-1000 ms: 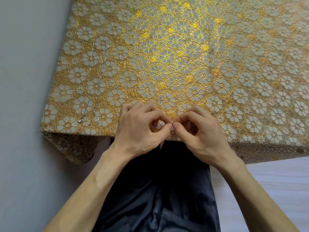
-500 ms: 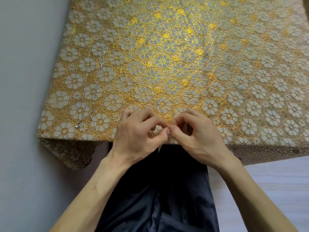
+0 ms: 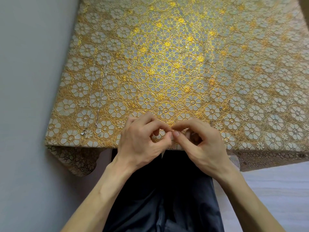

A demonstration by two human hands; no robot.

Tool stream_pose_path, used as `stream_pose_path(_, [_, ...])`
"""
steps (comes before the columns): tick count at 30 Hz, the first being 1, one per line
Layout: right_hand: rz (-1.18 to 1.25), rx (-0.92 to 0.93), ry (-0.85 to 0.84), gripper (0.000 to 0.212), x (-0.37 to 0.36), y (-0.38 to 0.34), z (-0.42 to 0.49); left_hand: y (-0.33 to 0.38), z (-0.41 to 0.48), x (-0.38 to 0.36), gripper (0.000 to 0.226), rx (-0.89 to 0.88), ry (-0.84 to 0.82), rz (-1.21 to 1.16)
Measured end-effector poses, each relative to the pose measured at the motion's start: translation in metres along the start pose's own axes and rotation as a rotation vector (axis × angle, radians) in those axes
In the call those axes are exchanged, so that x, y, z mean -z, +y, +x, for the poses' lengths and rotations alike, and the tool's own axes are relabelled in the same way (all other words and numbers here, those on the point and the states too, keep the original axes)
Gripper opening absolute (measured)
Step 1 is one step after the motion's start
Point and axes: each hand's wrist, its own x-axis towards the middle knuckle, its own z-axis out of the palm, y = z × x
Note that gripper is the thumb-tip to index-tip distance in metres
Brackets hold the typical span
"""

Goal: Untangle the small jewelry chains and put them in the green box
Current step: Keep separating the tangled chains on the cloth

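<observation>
Tablecloth (image 3: 175, 67): the centre, far and right-hand parts are left unoccupied and passage over them is unobstructed. Left edge: taken up by two thin chains (image 3: 100, 91) laid lengthwise, hemmed by the grey wall (image 3: 30, 81) just beside. Near edge: blocked at its middle by the left hand (image 3: 142, 141) and right hand (image 3: 200, 144), fingertips met.

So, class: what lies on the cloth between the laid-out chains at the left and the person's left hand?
In the head view, only bare flowered tablecloth lies between the laid-out chains and the left hand. No green box shows anywhere.
</observation>
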Motion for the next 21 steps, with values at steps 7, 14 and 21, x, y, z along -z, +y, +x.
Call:
stream_pose_path(7, [-0.225, 0.129, -0.047, 0.011, -0.0036, 0.0081, -0.0022, 0.0005, 0.0014, 0.0015, 0.012, 0.029, -0.073, 0.016])
stream_pose_path(14, [-0.312, 0.158, -0.062, 0.02, -0.0027, 0.005, 0.0003, 0.0026, 0.0015, 0.0015, 0.012, 0.048, -0.078, 0.0])
stream_pose_path(21, [-0.252, 0.116, -0.046, 0.018, -0.0043, 0.0057, -0.003, 0.0025, 0.0013, 0.0029, 0.013, 0.066, -0.089, -0.018])
